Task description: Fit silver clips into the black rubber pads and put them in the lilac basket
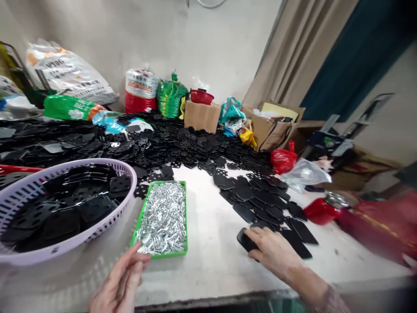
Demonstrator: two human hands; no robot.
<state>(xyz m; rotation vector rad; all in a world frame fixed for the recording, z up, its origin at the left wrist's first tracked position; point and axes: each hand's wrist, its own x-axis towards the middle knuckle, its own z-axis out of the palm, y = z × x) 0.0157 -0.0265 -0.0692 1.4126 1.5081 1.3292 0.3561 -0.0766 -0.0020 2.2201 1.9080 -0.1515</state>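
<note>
Right hand (275,252): grip closed around a flat black plate with rounded corners, apparently plastic (246,241); fingers lie over the top, thumb along the near side. The plate is at the near edge of a spread of overlapping black plates (250,198), low over the pale table (208,265). Whether it touches the surface, or is more than one layer thick, cannot be told.

Left hand (117,280): fingers loosely extended, nothing visible between them, at the near left corner of a shallow green rectangular tray (186,221) filled with small silver metal pins (163,213). Contact unclear.

Handling, judged by appearance: plate probably light and stiff, its smooth face likely slippery. Best hold is by opposite edges, thumb against fingers; a flat press may slide it. Pins look light, hard, easily scattered; fingertip pinch suits them. A lavender perforated plastic basket (132,176) of similar plates stands left of the tray.
</note>
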